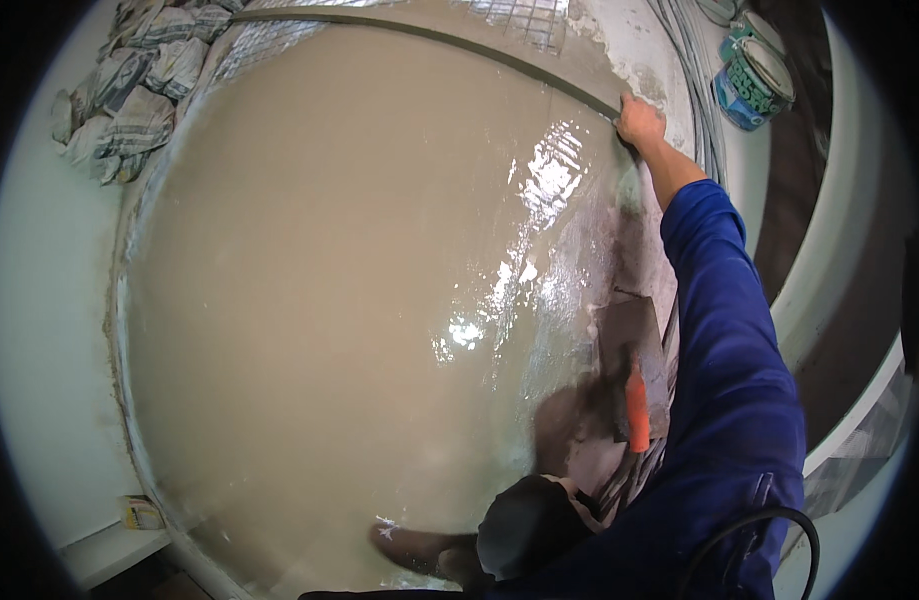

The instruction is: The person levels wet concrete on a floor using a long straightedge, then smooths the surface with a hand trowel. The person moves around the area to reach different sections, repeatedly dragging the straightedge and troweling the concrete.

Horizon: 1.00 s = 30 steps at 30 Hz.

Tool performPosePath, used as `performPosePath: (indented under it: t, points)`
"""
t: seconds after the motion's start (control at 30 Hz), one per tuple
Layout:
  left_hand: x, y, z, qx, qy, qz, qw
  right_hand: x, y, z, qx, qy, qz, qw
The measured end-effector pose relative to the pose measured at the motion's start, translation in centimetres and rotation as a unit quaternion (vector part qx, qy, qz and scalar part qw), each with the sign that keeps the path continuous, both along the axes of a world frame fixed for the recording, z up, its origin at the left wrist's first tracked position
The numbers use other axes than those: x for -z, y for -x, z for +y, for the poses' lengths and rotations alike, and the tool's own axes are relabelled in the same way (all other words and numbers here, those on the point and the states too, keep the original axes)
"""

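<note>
At the far left, a pale wall rises beside the floor, with a heap of crumpled bags against it at the top. Lower down, a small yellow box sits on a white ledge. Next comes a broad wet layer, smooth and grey-brown, covering most of the floor; bright glare lies on its right half. Wire mesh shows along its upper edge. The long straight bar spans the top of the wet layer, from near the bags across to the right hand. A brown shoe and a dark knee show at the bottom. The left hand is out of view, so its state cannot be told. To the right, a trowel with an orange handle lies at the layer's rough margin. Above it, the right hand grips the bar's near end, fingers curled round it, the arm stretched forward in a blue sleeve. Beyond run grey cables, and beside them stands a blue-green bucket with another just behind.
</note>
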<state>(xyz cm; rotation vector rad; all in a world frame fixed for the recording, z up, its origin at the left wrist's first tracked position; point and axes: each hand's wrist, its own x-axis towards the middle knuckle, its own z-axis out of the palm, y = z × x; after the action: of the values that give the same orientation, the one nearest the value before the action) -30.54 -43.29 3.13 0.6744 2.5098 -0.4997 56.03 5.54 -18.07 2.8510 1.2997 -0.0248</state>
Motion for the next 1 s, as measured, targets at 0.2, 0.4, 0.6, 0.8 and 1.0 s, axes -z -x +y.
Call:
performPosePath:
  t: [0.2, 0.4, 0.6, 0.8, 1.0]
  points:
    - [-0.5, 0.6, 0.0, 0.010, 0.000, 0.002, 1.000, -4.6, -0.6, -0.5, -0.021, -0.048, -0.009, 0.999]
    - [-0.6, 1.3, 0.6, 0.025, 0.001, -0.002, 1.000, -11.2, -0.6, -3.2, -0.122, -0.153, -0.084, 0.977]
    - [-1.6, 2.2, -0.4, 0.022, -0.013, 0.002, 1.000, -4.9, 7.0, -7.8, -0.143, -0.148, -0.014, 0.979]
    - [-3.2, 3.5, -2.7, 0.008, -0.024, 0.009, 1.000, 0.3, 7.4, -9.4, -0.114, -0.117, 0.015, 0.986]
    - [-6.1, 6.7, -6.6, -0.024, -0.017, 0.039, 0.999, -1.2, 7.4, -9.4, -0.092, -0.079, 0.032, 0.992]
